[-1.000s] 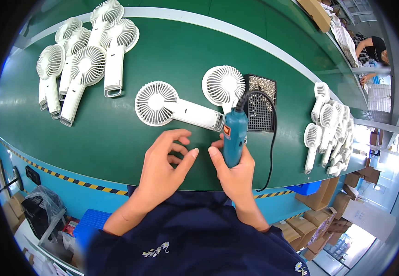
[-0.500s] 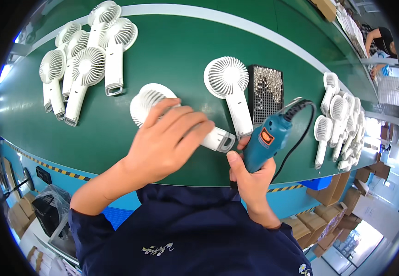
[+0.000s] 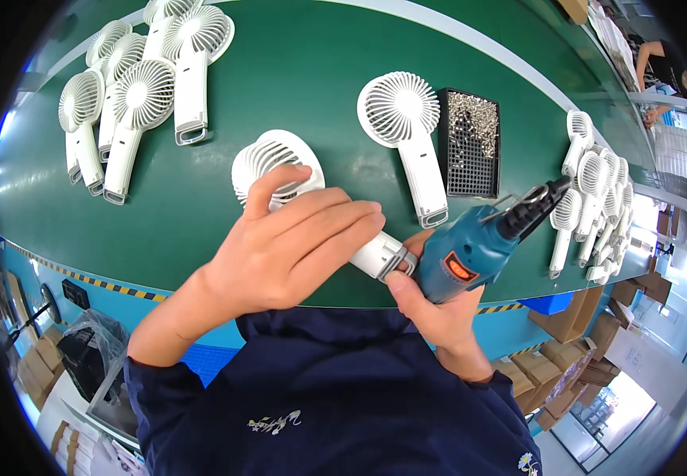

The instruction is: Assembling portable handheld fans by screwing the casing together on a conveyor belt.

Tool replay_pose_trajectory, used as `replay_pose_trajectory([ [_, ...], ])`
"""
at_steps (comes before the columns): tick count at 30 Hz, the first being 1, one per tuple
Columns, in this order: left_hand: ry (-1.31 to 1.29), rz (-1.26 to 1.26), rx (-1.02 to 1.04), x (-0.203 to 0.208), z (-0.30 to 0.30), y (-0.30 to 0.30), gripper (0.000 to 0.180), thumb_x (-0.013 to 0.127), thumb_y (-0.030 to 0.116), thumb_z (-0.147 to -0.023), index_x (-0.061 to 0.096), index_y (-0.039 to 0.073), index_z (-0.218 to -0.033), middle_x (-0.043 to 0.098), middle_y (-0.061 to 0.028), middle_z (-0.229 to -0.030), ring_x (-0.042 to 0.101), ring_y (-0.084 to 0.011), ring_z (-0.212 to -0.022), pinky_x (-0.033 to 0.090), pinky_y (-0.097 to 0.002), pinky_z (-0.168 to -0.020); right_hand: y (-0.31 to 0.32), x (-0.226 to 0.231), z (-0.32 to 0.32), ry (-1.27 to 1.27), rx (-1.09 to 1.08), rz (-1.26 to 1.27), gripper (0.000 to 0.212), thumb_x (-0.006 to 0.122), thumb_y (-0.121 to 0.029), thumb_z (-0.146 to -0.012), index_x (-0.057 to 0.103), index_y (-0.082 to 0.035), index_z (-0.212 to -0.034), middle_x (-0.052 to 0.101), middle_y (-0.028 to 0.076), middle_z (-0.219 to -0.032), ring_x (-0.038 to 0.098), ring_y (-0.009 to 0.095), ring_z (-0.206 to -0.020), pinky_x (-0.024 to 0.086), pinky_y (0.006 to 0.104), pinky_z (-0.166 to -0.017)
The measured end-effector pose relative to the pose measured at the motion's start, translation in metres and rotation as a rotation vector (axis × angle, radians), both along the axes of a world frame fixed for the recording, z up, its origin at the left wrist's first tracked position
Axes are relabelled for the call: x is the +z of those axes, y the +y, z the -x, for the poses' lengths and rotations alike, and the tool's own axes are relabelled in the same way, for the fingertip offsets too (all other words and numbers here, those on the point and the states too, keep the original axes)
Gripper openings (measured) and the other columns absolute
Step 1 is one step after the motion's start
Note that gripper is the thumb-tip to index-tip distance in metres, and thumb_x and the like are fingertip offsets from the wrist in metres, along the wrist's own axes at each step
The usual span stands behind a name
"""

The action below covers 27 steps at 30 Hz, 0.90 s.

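My left hand (image 3: 288, 246) is wrapped over a white handheld fan (image 3: 300, 151), its round slatted head showing past my fingers and its handle pointing to the lower right. My right hand (image 3: 446, 321) grips a teal electric screwdriver (image 3: 468, 252) with a black cable end. The right thumb and a fingertip also touch the grey loop at the fan handle's end. The screwdriver's tip is hidden. Just beyond lies a second white fan (image 3: 401, 111), head away from me. Beside it sits a black tray of small metal screws (image 3: 470, 143).
On the green table (image 3: 280, 71), several white fans (image 3: 141, 95) lie in a group at the far left. Another pile of fans (image 3: 593, 178) is at the right. A blue bin (image 3: 548, 303) and cardboard boxes (image 3: 537, 371) stand beyond the table's near edge. Another person (image 3: 660, 67) is at the far right.
My right hand has come up against the fan handle's end, with thumb and finger now on its loop. The screwdriver has tilted further to the right. The whole view has shifted slightly.
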<state>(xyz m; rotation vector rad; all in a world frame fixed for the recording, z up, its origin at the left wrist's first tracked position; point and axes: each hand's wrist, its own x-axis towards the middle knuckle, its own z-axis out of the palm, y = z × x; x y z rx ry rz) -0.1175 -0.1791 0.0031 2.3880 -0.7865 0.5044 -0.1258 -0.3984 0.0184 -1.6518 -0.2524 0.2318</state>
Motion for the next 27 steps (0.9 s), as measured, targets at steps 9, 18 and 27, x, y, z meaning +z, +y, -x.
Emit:
replay_pose_trajectory([
  [9,0.002,-0.023,-0.167,0.007,-0.007,0.005,0.04,0.079,0.016,-0.069,0.069,0.003,-0.106,0.069,-0.0069,-0.1,0.067,-0.0213,-0.09,0.039,-0.0503,-0.101,-0.01,0.005,0.014,0.389,-0.102,-0.048,0.02,0.074,0.001,-0.082,0.061,0.0,-0.096,0.063,0.004,-0.086,0.058,0.008,-0.073,0.047,0.0242,-0.063],
  [18,-0.013,-0.129,-0.261,0.008,-0.016,-0.004,0.036,0.076,0.015,-0.07,0.069,0.003,-0.103,0.068,-0.0059,-0.102,0.066,-0.0188,-0.091,0.039,-0.0455,-0.098,-0.026,0.004,0.025,0.495,-0.162,-0.049,0.015,0.073,-0.004,-0.087,0.062,-0.001,-0.097,0.06,-0.003,-0.074,0.054,0.004,-0.064,0.045,0.0223,-0.058],
  [27,-0.001,-0.331,-0.353,0.008,-0.041,-0.022,0.027,0.067,0.012,-0.078,0.068,0.007,-0.105,0.065,-0.0015,-0.101,0.063,-0.0159,-0.095,0.04,-0.0488,-0.103,-0.024,-0.02,0.029,0.629,-0.281,-0.111,0.017,0.07,-0.009,-0.092,0.061,0.0,-0.103,0.058,-0.001,-0.07,0.051,0.005,-0.05,0.04,0.0221,-0.046],
])
